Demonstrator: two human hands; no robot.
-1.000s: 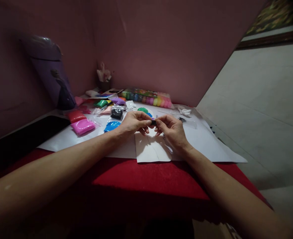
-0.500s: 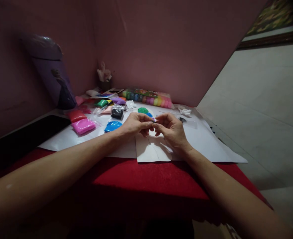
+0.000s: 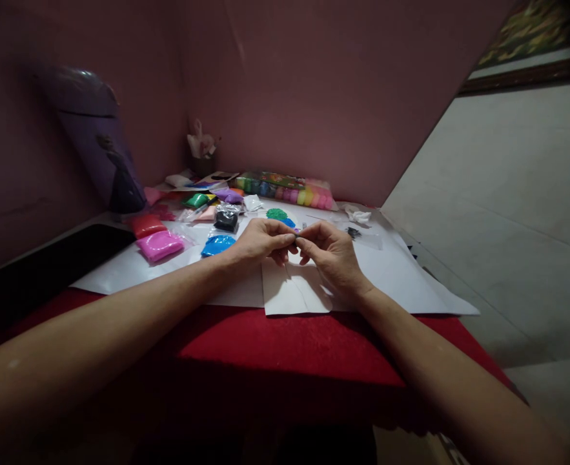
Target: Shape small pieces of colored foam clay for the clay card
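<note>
Presently, the small white sheet (image 3: 297, 300), lying at the near edge of the larger white paper (image 3: 410, 284), served as the reference for positions.

Far left of the sheet: a dark flat panel (image 3: 57, 258), with a purple bag printed with a gowned figure (image 3: 91, 148) standing behind it. Nearer, left of and beyond the sheet: a bright pink clay packet (image 3: 160, 247) against a red clay packet (image 3: 146, 226). Next, a blue clay packet (image 3: 217, 246) lay in front of a black clay packet (image 3: 226, 221), both beyond the sheet's left side.

Left hand (image 3: 260, 242), above the sheet's far left corner: thumb and index finger pinched one end of a small dark piece (image 3: 295, 236). The piece sat above the sheet's far edge, mostly hidden by fingertips; material uncertain, probably black clay. Beyond it lay a green clay patch (image 3: 277, 214).

Right hand (image 3: 333, 252), above the sheet's right side: thumb and index met the piece's other end, likewise pinched. Black scraps (image 3: 353, 232) lay beyond and right of the sheet.

Step judged in hand: two-handed fingertip shaping. Next move seemed to call for light, even pressure, lest the piece flatten.
</note>
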